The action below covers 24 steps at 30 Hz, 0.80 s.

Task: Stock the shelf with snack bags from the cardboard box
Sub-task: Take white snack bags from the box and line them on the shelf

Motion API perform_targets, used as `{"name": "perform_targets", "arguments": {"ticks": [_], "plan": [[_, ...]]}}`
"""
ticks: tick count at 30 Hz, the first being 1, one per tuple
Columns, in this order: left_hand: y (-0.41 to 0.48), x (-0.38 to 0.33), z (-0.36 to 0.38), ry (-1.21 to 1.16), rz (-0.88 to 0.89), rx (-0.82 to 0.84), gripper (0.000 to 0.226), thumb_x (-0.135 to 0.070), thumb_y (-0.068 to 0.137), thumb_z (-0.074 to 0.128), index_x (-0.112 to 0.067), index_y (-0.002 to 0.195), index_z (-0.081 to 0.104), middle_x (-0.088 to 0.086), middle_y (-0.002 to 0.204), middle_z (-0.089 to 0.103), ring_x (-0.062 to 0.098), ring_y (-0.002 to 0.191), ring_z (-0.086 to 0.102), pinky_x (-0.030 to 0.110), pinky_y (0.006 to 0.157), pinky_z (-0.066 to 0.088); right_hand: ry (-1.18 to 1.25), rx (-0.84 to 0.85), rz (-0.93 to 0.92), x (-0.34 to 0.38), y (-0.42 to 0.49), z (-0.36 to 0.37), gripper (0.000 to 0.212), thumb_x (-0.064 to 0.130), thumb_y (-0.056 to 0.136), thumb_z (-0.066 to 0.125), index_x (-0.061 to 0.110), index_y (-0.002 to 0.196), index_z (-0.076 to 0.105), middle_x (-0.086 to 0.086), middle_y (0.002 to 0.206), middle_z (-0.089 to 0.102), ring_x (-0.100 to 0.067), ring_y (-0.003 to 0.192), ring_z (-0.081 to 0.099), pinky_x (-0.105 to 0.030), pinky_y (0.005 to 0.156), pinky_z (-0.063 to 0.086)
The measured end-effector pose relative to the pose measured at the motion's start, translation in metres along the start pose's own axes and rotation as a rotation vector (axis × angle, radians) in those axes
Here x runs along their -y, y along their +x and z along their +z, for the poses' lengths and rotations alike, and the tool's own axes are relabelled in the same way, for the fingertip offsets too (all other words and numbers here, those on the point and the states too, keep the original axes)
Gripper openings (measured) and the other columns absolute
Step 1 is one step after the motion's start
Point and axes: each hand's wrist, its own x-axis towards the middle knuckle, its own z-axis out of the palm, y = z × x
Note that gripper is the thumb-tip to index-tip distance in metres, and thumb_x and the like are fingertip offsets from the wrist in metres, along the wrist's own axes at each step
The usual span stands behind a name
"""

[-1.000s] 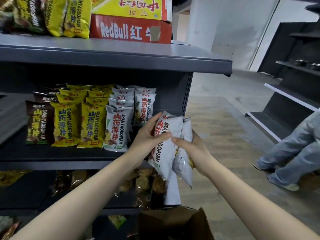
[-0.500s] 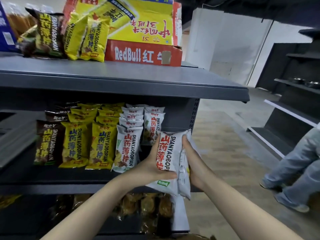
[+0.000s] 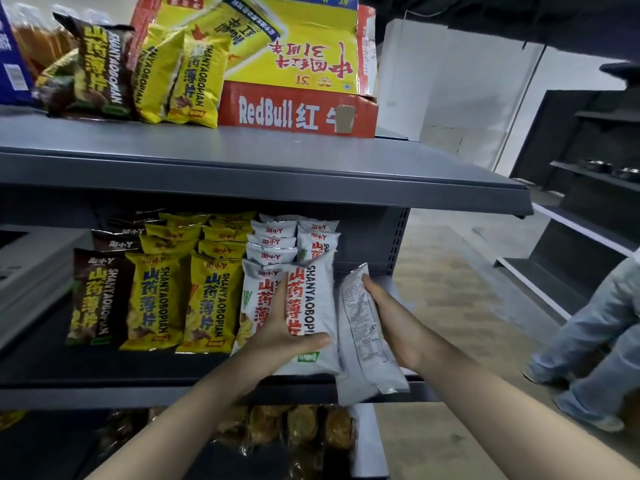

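At the shelf [image 3: 104, 372] front, my left grip [image 3: 277, 337] clamps a white, red-lettered snack bag [image 3: 311, 299] upright; my right grip [image 3: 394, 327] clamps a second bag [image 3: 360, 337].

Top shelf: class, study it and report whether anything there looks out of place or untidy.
Yes. The brown snack bag and yellow snack bags on the top shelf slump in a loose heap beside the opened RedBull carton, unlike the neat upright rows on the shelf below.
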Motion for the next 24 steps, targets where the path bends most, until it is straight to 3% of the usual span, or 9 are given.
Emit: {"name": "perform_targets", "arguments": {"ticks": [3,5,8,10,14,20,24], "plan": [[0.005,0.0,-0.011,-0.006,0.059,-0.14,0.114,-0.013,0.068,0.082,-0.049,0.143,0.004,-0.02,0.124,0.048,-0.001,0.106,0.055,0.016,0.078,0.049,-0.001,-0.092,-0.069,0.007,0.029,0.0,0.055,0.057,0.091,0.05,0.014,0.123,0.062,-0.008,0.113,0.069,-0.023,0.102,0.067,-0.034,0.087,0.053],[0.006,-0.003,-0.02,0.011,0.124,-0.237,0.111,-0.01,0.068,0.081,-0.048,0.142,0.007,-0.019,0.126,0.045,0.002,0.11,0.054,0.016,0.079,0.05,-0.206,-0.273,-0.21,0.012,0.055,0.001,0.06,0.052,0.091,0.054,0.014,0.138,0.043,-0.004,0.133,0.056,-0.021,0.12,0.054,-0.033,0.1,0.043],[0.009,-0.005,-0.032,0.05,0.228,-0.325,0.104,-0.006,0.072,0.078,-0.043,0.142,0.011,-0.018,0.125,0.047,-0.012,0.101,0.055,0.008,0.07,0.051,-0.488,-0.518,-0.433,0.02,0.087,0.004,0.063,0.039,0.093,0.058,0.004,0.138,0.032,-0.01,0.137,0.043,-0.026,0.127,0.043,-0.029,0.097,0.037],[0.011,-0.004,-0.041,0.057,0.252,-0.348,0.102,-0.009,0.072,0.077,-0.038,0.144,0.012,-0.01,0.125,0.051,-0.008,0.101,0.057,0.006,0.068,0.05,-0.607,-0.636,-0.5,0.021,0.105,0.007,0.063,0.038,0.092,0.06,-0.002,0.134,0.033,-0.013,0.129,0.04,-0.032,0.126,0.04,-0.032,0.094,0.036],[0.015,-0.006,-0.054,0.032,0.27,-0.325,0.107,-0.025,0.064,0.076,-0.045,0.145,0.008,-0.014,0.136,0.046,0.004,0.118,0.053,0.024,0.088,0.049,-0.776,-0.714,-0.47,0.018,0.134,0.016,0.069,0.046,0.089,0.06,0.0,0.133,0.032,-0.018,0.132,0.036,-0.033,0.124,0.036,-0.036,0.091,0.037],[0.021,-0.006,-0.062,0.024,0.306,-0.349,0.105,-0.024,0.063,0.075,-0.046,0.143,0.011,-0.03,0.127,0.049,-0.003,0.114,0.055,0.013,0.08,0.052,-0.786,-0.879,-0.495,0.014,0.16,0.045,0.068,0.05,0.085,0.062,0.005,0.128,0.035,-0.015,0.128,0.035,-0.032,0.122,0.034,-0.044,0.088,0.044],[0.016,-0.01,-0.064,0.005,0.287,-0.372,0.106,-0.029,0.061,0.074,-0.042,0.145,0.01,-0.014,0.138,0.045,0.002,0.118,0.053,0.024,0.089,0.049,-0.839,-0.949,-0.443,0.008,0.174,0.061,0.079,0.054,0.084,0.061,0.007,0.138,0.027,-0.014,0.137,0.028,-0.032,0.124,0.031,-0.047,0.093,0.041]]}}
